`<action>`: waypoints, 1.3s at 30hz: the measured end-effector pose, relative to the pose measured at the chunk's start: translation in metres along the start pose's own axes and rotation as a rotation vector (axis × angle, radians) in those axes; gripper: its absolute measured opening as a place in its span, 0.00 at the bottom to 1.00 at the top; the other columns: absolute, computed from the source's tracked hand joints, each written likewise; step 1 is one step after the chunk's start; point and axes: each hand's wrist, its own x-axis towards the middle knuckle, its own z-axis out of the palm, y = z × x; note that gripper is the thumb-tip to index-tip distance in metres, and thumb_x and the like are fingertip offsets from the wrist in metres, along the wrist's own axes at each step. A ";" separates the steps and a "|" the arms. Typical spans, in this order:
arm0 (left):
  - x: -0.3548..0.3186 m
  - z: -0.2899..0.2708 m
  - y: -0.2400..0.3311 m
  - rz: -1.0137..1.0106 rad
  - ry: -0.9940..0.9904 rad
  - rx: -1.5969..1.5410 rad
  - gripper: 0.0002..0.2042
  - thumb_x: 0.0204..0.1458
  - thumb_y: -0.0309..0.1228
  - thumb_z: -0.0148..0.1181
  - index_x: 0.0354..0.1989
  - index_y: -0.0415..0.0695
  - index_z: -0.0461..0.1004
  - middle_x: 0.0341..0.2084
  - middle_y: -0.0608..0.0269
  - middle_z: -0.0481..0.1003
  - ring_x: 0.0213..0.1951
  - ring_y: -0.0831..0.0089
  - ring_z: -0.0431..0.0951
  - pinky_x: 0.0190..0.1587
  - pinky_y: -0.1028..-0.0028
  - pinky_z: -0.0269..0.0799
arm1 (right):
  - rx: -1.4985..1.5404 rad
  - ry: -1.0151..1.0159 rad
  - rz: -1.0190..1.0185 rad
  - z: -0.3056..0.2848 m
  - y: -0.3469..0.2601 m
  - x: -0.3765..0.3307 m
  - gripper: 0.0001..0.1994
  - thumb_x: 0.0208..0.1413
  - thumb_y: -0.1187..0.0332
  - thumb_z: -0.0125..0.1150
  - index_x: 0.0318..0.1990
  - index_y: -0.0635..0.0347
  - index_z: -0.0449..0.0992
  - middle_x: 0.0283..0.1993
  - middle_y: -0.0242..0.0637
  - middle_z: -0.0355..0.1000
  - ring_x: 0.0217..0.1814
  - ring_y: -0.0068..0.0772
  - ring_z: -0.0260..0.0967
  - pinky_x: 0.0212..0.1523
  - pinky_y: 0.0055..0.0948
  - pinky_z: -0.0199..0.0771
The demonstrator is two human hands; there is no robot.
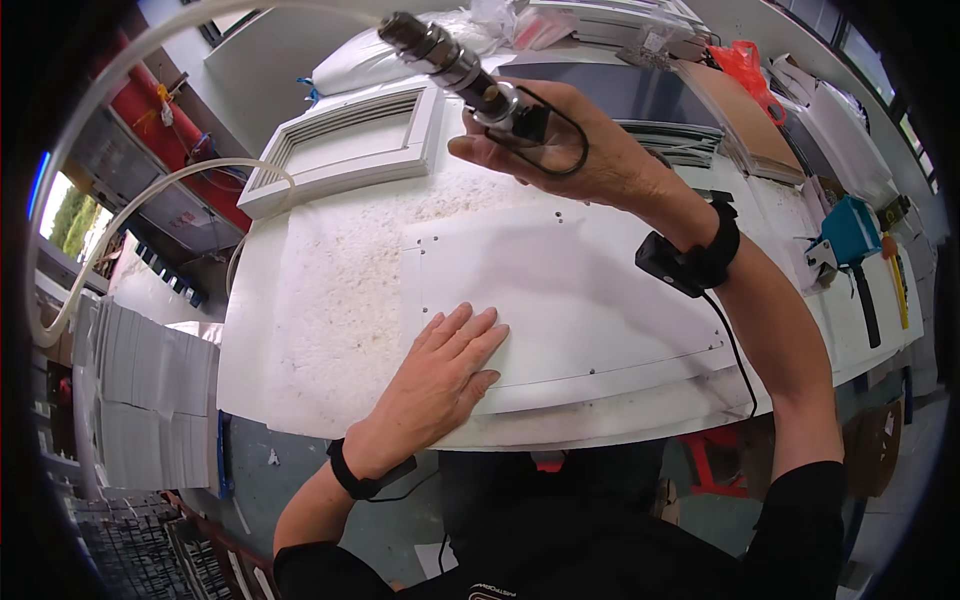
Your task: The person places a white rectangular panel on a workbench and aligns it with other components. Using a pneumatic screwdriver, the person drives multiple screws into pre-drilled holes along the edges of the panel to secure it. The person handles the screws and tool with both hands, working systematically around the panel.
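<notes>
My right hand [590,140] is raised over the far part of the worktable, its fingers wrapped round a metal air tool [462,75] with a black wire loop. The tool's coupling end points up and to the left; the end on the palm side is hidden by the hand. Flat on a white rectangular sheet [600,290], near its front left part, lies my left hand [428,378] with fingers stretched out and nothing in them. Small dark fasteners or holes dot the sheet along its edges, joined by thin lines.
White louvred frames [340,165] are stacked at the back left of the table [320,330]. A pale hose [160,182] loops along the left. At the right stand a teal tool [850,232] and cardboard [735,120]. Stacked white panels [155,370] are beside the table's left.
</notes>
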 end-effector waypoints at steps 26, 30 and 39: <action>-0.056 0.029 -0.022 -0.158 0.372 -0.015 0.27 0.61 0.35 0.61 0.66 0.38 0.67 0.69 0.27 0.57 0.71 0.32 0.56 0.73 0.45 0.48 | -0.524 -0.258 0.151 0.114 0.022 -0.028 0.19 0.60 0.68 0.66 0.59 0.59 0.77 0.54 0.49 0.76 0.56 0.51 0.74 0.58 0.40 0.73; -0.056 0.031 -0.022 -0.225 0.403 0.015 0.29 0.61 0.36 0.61 0.68 0.36 0.64 0.69 0.25 0.57 0.71 0.33 0.55 0.74 0.46 0.47 | -0.897 0.026 0.519 -0.005 -0.018 -0.148 0.23 0.63 0.60 0.62 0.59 0.67 0.74 0.55 0.54 0.75 0.57 0.57 0.73 0.60 0.44 0.73; -0.058 0.037 -0.001 -0.233 0.370 -0.061 0.27 0.61 0.35 0.60 0.68 0.39 0.65 0.69 0.27 0.58 0.72 0.36 0.55 0.75 0.48 0.46 | -0.829 0.119 0.860 -0.013 -0.057 -0.240 0.29 0.61 0.56 0.63 0.63 0.68 0.70 0.53 0.53 0.75 0.61 0.53 0.68 0.62 0.46 0.68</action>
